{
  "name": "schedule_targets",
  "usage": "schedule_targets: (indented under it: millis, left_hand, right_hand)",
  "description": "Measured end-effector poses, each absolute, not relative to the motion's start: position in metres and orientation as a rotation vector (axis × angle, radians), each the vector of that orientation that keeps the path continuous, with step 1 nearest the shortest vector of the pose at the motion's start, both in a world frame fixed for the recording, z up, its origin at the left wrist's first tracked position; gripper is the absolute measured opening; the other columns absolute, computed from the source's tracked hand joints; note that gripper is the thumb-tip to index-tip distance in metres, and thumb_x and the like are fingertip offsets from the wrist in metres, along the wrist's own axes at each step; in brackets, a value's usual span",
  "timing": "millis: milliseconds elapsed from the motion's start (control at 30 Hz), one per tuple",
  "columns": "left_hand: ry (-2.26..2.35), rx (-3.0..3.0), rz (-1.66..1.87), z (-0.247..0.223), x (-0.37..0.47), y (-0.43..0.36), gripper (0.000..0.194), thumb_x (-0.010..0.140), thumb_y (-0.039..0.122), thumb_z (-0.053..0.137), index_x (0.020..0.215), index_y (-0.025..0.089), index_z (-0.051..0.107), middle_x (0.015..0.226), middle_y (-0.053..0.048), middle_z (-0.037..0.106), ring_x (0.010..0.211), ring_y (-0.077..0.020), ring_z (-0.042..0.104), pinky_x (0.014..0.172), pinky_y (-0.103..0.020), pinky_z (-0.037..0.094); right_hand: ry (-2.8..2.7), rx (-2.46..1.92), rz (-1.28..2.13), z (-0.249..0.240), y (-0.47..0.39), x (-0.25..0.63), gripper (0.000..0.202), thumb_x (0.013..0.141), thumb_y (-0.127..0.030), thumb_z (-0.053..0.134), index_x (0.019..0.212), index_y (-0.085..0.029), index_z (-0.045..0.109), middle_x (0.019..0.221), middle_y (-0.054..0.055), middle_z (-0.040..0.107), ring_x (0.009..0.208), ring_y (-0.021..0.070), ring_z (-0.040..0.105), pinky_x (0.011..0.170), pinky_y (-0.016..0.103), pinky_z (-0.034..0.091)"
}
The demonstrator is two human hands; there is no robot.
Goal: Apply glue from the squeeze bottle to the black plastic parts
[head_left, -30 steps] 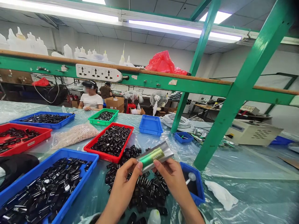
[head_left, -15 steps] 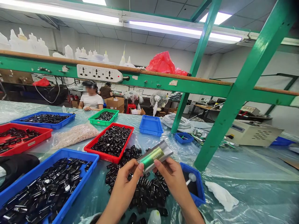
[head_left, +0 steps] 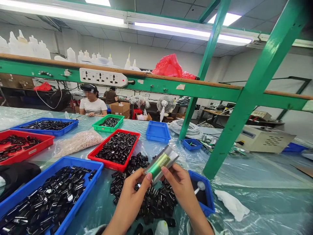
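Note:
A silvery packet with a shiny green-and-gold label (head_left: 159,165) is held up, tilted, above the table. My left hand (head_left: 137,186) pinches its lower left end between thumb and fingers. At the right side, my right hand (head_left: 177,182) grips the packet, its thumb lying on the label. Beneath both hands spreads a loose pile of small glossy black parts (head_left: 157,202). Close to my right wrist stands a small blue bin (head_left: 210,199) with a clear spoon (head_left: 201,186) in it. The tip of a white bottle (head_left: 161,227) shows at the bottom edge.
Black parts also fill a red tray (head_left: 137,137), a large blue tray (head_left: 97,168) and a green tray (head_left: 119,123). A bag of beige pieces (head_left: 79,142) lies to the left. A green post (head_left: 232,130) rises at right, beside a white cloth (head_left: 233,204). A person (head_left: 93,106) sits across the table.
The packet has tilted slightly more, its right end drawing a little to the left, with both hands still on it. The person across the table has shifted their head and body slightly left.

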State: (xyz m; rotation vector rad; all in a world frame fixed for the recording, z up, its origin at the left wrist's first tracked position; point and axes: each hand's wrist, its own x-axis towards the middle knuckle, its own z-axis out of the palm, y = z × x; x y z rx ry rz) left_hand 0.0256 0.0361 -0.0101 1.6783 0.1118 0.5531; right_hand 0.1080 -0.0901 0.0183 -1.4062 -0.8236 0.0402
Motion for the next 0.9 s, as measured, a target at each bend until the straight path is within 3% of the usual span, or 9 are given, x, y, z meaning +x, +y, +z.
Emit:
schedule_targets:
  millis: [600,733,900]
  left_hand:
    - [0.116,1.707,0.592,-0.0091,0.0259,0.0387,0.042,0.089,0.052,0.046,0.069,0.015,0.052,0.067,0.001,0.050,0.067,-0.0137,0.046,0.063,-0.021,0.033]
    - [0.055,1.709,0.517,-0.0103,0.0280,0.0412,0.035,0.088,0.049,0.050,0.078,0.016,0.057,0.073,0.000,0.055,0.073,-0.0153,0.050,0.067,-0.022,0.037]
    - [0.025,1.799,0.521,-0.0138,0.0304,0.0427,0.029,0.089,0.043,0.051,0.086,0.018,0.064,0.075,0.001,0.058,0.073,-0.0147,0.052,0.066,-0.021,0.038]
  right_hand:
    - [-0.849,-1.433,-0.005,0.0184,-0.0889,0.1083,0.027,0.084,-0.035,0.062,0.065,-0.017,0.056,0.057,-0.002,0.051,0.054,0.0118,0.052,0.059,0.019,0.049]
    - [-0.874,-1.454,-0.020,0.0171,-0.0888,0.1089,0.021,0.086,-0.035,0.061,0.077,-0.017,0.061,0.062,-0.001,0.056,0.062,0.0138,0.058,0.062,0.019,0.050]
    - [-0.910,-1.516,-0.060,0.0099,-0.0936,0.1091,0.020,0.086,-0.034,0.062,0.096,-0.018,0.067,0.085,0.004,0.067,0.081,0.0201,0.064,0.075,0.027,0.050]
